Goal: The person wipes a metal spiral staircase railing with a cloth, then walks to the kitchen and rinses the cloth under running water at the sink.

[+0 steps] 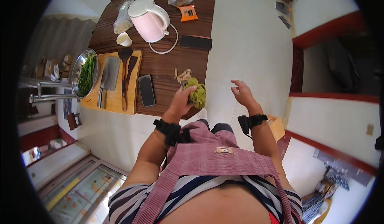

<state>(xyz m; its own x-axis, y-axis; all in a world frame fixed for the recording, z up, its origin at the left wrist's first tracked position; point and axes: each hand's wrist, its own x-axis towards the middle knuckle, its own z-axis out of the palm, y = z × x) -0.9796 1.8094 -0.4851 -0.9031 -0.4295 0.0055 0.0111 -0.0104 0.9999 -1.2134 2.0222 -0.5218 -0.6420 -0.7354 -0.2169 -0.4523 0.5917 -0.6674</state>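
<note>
A crumpled olive-green cloth (198, 95) is in my left hand (180, 101), held over the near right corner of the dark wooden table (163, 104). Something dark shows beside the cloth under my fingers; what it is cannot be made out. Just beyond that hand, several pale brown scraps (183, 75) lie on the tabletop. My right hand (243, 94) hovers over the tiled floor to the right of the table, empty, its fingers slightly bent and apart. A black phone (147, 90) lies left of my left hand.
On a cutting board (94, 71) lie a cleaver (110, 74) and two dark spatulas (123, 71). Green vegetables fill a metal bowl (95, 62) at the left. Farther back stand a pink kettle (148, 23), a paper cup (124, 40), a black case (196, 42) and an orange packet (188, 13).
</note>
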